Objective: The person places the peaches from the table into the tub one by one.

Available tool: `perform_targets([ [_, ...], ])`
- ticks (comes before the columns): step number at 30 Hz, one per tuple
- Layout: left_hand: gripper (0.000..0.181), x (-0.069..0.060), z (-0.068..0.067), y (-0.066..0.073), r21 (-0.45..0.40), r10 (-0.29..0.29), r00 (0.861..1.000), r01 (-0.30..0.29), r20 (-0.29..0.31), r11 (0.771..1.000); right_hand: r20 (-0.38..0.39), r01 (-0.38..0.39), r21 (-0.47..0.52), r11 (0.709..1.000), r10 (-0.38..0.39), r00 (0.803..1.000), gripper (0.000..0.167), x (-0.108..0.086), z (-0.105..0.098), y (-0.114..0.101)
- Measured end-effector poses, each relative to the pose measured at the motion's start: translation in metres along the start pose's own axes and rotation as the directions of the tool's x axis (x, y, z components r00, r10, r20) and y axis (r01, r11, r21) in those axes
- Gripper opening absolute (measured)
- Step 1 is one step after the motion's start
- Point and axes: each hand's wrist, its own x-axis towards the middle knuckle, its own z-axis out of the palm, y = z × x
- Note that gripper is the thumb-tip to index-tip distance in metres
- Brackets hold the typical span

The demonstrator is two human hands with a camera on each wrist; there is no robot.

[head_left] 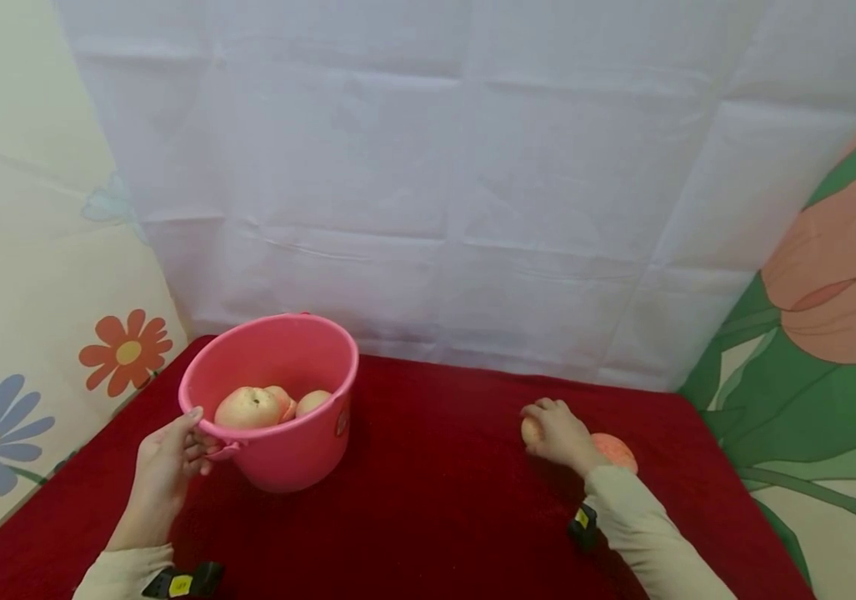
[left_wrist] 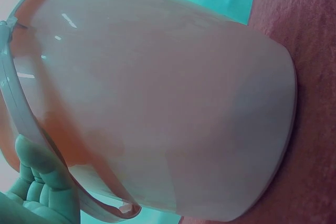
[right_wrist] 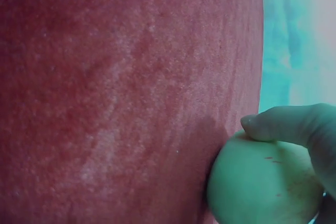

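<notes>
A pink bucket (head_left: 292, 458) stands at the left of the red cloth, with several pale yellow apples (head_left: 249, 408) inside. My left hand (head_left: 163, 462) grips its near-left rim and handle, thumb on top; the left wrist view shows the hand (left_wrist: 44, 190) at the handle (left_wrist: 23, 111) beside the bucket's wall (left_wrist: 173, 98). On the right, my right hand (head_left: 564, 435) holds a yellowish apple (head_left: 530, 431) that rests on the cloth. In the right wrist view the thumb or a finger presses on that apple (right_wrist: 257, 182), which has faint red streaks.
A redder apple (head_left: 615, 452) lies just behind the right wrist, partly hidden by it. Red cloth (head_left: 428, 500) covers the table. A white sheet (head_left: 428, 167) hangs along the back, with flower-patterned cloths (head_left: 22, 250) at both sides.
</notes>
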Motion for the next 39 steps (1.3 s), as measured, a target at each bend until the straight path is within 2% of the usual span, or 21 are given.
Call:
perform_targets([
  [16,0.031,-0.001,-0.001,-0.001,-0.012,0.001,1.000,-0.001,0.010,1.000,-0.032,0.047,0.019,0.999,-0.047,0.998,0.048,0.002,-0.010,-0.008],
  [23,0.032,-0.002,0.000,-0.001,-0.018,0.008,1.000,-0.008,0.010,1.000,-0.023,0.062,0.016,0.998,-0.062,0.998,0.049,0.006,-0.011,-0.015],
  [30,0.032,-0.002,0.000,-0.001,-0.015,0.008,1.000,-0.008,0.004,1.000,-0.055,0.089,0.008,0.996,-0.089,0.995,0.048,0.011,-0.010,-0.022],
  [39,0.032,-0.001,-0.001,-0.001,-0.009,0.001,1.000,-0.001,-0.001,1.000,-0.036,0.108,0.008,0.994,-0.107,0.994,0.049,0.016,-0.014,-0.033],
])
